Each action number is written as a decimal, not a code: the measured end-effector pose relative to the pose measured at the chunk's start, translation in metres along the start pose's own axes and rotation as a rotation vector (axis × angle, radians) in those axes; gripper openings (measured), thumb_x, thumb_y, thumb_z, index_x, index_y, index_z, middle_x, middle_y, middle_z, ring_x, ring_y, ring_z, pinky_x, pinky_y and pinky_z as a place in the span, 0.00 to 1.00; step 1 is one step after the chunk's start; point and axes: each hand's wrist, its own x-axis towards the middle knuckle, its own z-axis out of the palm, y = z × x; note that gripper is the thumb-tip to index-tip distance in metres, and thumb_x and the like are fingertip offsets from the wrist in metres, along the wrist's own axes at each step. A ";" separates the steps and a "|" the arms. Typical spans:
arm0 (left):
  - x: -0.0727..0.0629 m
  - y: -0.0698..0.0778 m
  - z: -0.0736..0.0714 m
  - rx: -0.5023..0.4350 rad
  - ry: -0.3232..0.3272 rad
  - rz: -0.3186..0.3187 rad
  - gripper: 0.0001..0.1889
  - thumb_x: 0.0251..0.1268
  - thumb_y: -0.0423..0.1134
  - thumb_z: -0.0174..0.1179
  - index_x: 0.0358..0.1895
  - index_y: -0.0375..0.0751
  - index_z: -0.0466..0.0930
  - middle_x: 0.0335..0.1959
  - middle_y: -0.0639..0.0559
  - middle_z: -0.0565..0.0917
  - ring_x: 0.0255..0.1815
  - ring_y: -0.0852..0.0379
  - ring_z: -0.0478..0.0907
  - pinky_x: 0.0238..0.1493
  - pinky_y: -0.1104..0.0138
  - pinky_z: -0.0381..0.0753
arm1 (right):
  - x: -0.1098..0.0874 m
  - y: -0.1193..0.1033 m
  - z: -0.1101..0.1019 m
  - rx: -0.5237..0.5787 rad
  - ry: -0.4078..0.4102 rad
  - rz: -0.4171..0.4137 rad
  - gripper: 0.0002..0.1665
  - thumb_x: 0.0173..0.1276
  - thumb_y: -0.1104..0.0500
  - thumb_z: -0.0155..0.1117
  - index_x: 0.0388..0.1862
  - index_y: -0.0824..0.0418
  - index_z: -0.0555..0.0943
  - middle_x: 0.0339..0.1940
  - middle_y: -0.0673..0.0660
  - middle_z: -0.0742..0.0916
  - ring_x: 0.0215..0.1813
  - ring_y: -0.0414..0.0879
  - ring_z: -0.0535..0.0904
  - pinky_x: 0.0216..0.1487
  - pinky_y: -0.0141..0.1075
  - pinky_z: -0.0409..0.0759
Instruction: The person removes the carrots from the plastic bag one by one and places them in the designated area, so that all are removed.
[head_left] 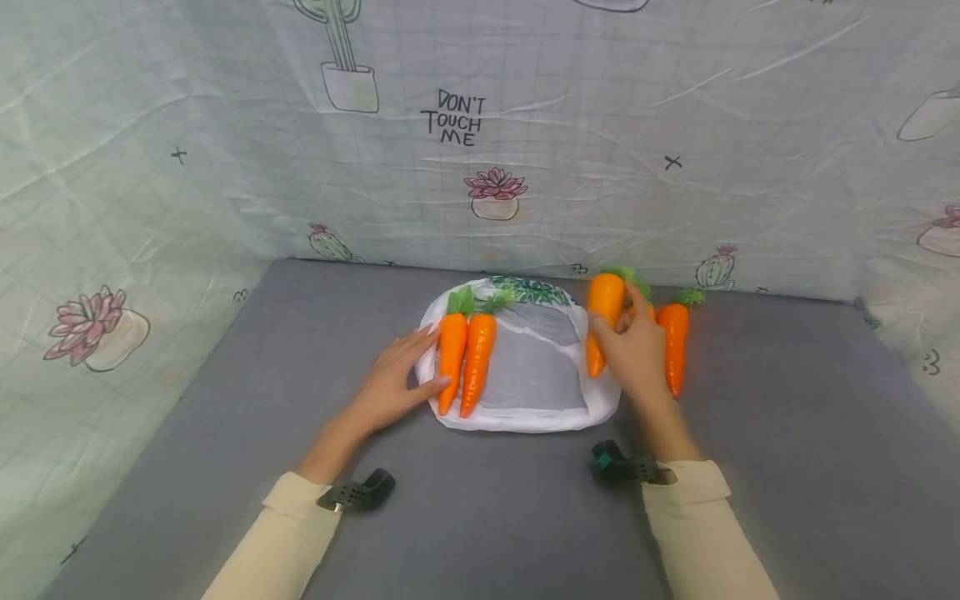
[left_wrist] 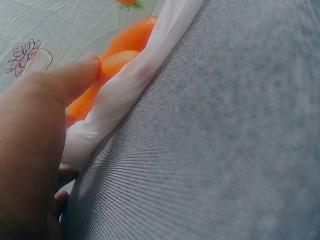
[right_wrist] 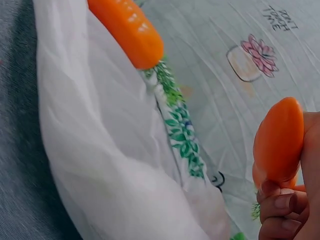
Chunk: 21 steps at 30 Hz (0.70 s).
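- From my side, the step in hand seems to be to pass the held carrot (head_left: 605, 296) over the right rim of the white bag (head_left: 525, 421), near the far edge of the tabletop (head_left: 480, 517).
- I would lift it a little, so that its tip does not catch the soft rim.
- The right hand (head_left: 633, 346) grips this carrot between thumb and curled fingers, opened only as wide as its thick part.
- The left hand (head_left: 390, 375) is spread, thumb touching the outer carrot (head_left: 452, 358), fingers at the left rim; I would press lightly there.
- The inner carrot (head_left: 480, 362) lies beside it, in the bag; the loose carrot (head_left: 675, 346) lies outside, toward the tabletop's right edge.
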 end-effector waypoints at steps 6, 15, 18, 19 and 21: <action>-0.001 0.001 0.001 0.000 0.004 0.001 0.40 0.61 0.54 0.61 0.73 0.41 0.58 0.74 0.46 0.59 0.74 0.45 0.51 0.73 0.50 0.44 | 0.005 0.012 -0.008 0.037 0.011 0.010 0.41 0.66 0.49 0.60 0.74 0.58 0.59 0.19 0.54 0.68 0.16 0.41 0.60 0.16 0.32 0.59; -0.001 -0.001 0.002 0.003 0.012 0.001 0.40 0.61 0.54 0.61 0.74 0.42 0.58 0.74 0.47 0.59 0.74 0.45 0.51 0.73 0.50 0.44 | 0.005 0.020 -0.025 0.007 0.026 0.042 0.41 0.67 0.46 0.58 0.75 0.57 0.58 0.24 0.57 0.73 0.24 0.47 0.67 0.22 0.33 0.65; -0.002 -0.002 0.002 0.005 0.012 0.000 0.40 0.61 0.54 0.61 0.73 0.42 0.58 0.74 0.47 0.59 0.74 0.45 0.51 0.73 0.50 0.44 | 0.006 0.024 -0.029 -0.005 0.033 0.053 0.41 0.68 0.45 0.57 0.75 0.56 0.58 0.23 0.57 0.73 0.22 0.47 0.67 0.20 0.32 0.66; -0.002 -0.002 0.003 0.006 0.012 0.000 0.40 0.61 0.54 0.61 0.73 0.42 0.58 0.74 0.47 0.59 0.74 0.45 0.51 0.73 0.50 0.44 | 0.006 0.025 -0.031 -0.007 0.037 0.055 0.41 0.68 0.45 0.57 0.75 0.56 0.58 0.23 0.57 0.73 0.21 0.46 0.67 0.20 0.31 0.67; -0.002 -0.001 0.003 0.005 0.011 -0.002 0.40 0.61 0.54 0.61 0.73 0.42 0.58 0.74 0.47 0.59 0.74 0.45 0.51 0.73 0.50 0.44 | 0.006 0.027 -0.034 -0.005 0.037 0.065 0.41 0.68 0.44 0.57 0.76 0.54 0.58 0.23 0.57 0.73 0.20 0.45 0.67 0.18 0.31 0.68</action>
